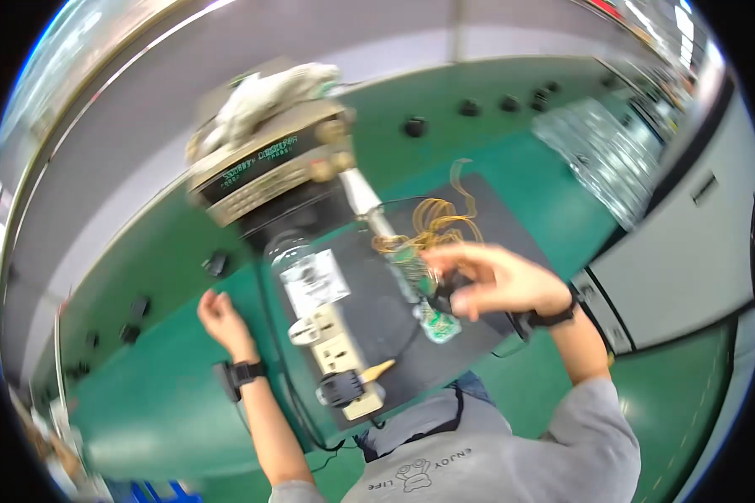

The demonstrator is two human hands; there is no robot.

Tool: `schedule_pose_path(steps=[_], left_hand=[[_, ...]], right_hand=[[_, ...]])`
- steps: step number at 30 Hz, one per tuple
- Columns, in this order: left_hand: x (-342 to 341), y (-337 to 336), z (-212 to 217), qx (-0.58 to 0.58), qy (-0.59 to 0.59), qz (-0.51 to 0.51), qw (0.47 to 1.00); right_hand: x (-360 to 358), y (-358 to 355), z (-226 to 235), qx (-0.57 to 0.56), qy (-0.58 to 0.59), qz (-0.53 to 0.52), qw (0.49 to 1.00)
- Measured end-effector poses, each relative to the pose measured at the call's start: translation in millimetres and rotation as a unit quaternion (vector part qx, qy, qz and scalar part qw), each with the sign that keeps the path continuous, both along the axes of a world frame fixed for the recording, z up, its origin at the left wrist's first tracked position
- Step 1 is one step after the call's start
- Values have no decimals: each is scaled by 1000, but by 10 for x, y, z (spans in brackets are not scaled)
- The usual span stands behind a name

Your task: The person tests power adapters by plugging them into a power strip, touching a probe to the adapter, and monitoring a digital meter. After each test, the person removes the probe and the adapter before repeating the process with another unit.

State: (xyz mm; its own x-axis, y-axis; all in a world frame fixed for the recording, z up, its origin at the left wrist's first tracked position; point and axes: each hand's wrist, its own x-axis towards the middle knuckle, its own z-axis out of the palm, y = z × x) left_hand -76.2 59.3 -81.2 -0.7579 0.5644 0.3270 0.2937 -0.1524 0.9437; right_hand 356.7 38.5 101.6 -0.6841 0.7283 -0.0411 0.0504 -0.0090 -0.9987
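1. Bending over the dark mat (497,210), the fingers of the right hand (512,281) are half closed, with a black piece (450,291) between thumb and fingers; because of blur, I cannot tell if the grip is firm.
2. The narrow green board (408,270) lies just to the left of this hand, near its fingertips; whether they touch it, I cannot tell.
3. The small green circuit board (439,324) lies on the mat just below the thumb, on the side nearer to the body.
4. Yellow wires (432,216) lie in loose loops beyond the fingers.
5. The left hand (224,323) is well apart, above the green table (172,377), partly open with fingers slightly bent; I see nothing held in it.
6. As for writing, the instrument (247,194) shows lit green characters, which are doubled by blur.
7. The white sheet (331,275), beyond the power strip (335,354), carries dark print, too blurred for reading.
8. The grey shirt (512,461) carries dark lettering around a small outlined animal figure.
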Motion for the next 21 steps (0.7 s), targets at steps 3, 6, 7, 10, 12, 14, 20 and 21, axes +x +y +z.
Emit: schedule_pose_path(steps=[3, 6, 7, 10, 12, 14, 20, 21], left_hand=[[270, -269, 239, -44, 14, -6, 999], [393, -431, 294, -42, 22, -26, 999], [418, -429, 312, -53, 24, -30, 998], [407, -403, 338, -70, 30, -29, 997], [423, -384, 342, -79, 50, -24, 995], [408, -349, 301, -75, 55, -25, 995], [436, -321, 389, -74, 58, -27, 995], [440, -325, 393, -76, 55, -27, 995]], right_hand=[[-360, -302, -11, 65, -152, 11, 986], [-641, -374, -54, 149, -194, 52, 968], [-710, -374, -17, 135, -190, 44, 971], [-860, -296, 63, 278, -177, 25, 944], [-943, -229, 125, 287, -173, 25, 942], [-1062, -101, 110, 293, -182, 50, 937], [-1384, 75, -58, 333, -217, 79, 914], [-1430, 79, -87, 356, -212, 105, 904]])
